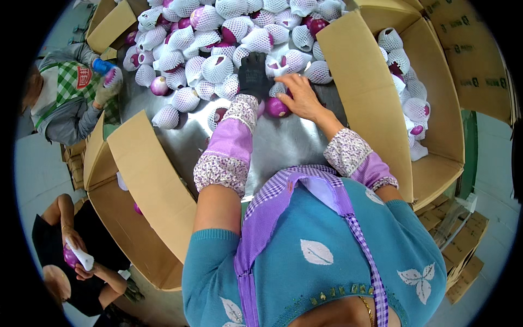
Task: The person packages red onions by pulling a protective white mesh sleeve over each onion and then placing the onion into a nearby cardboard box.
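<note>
My left hand [254, 77], in a black glove, reaches into a heap of red onions in white foam net sleeves [217, 68]. Its fingertips point down among them, and I cannot see whether they grip anything. To its right, my bare right hand [304, 98] has its fingers spread and slightly bent. The thumb is over the edge of an unsleeved red onion [277, 107], which lies on the metal tabletop [282, 139]. A small sleeved piece [278, 89] sits under the right fingers. Near my left wrist lies another sleeved onion [216, 117].
An open cardboard box [443, 94] with sleeved onions stands at the right. At the left is another open cardboard box [135, 233]. Two people work on the left, one in a green checked apron [73, 83], the other with a purple onion [71, 256]. Flattened cartons [461, 241] are stacked lower right.
</note>
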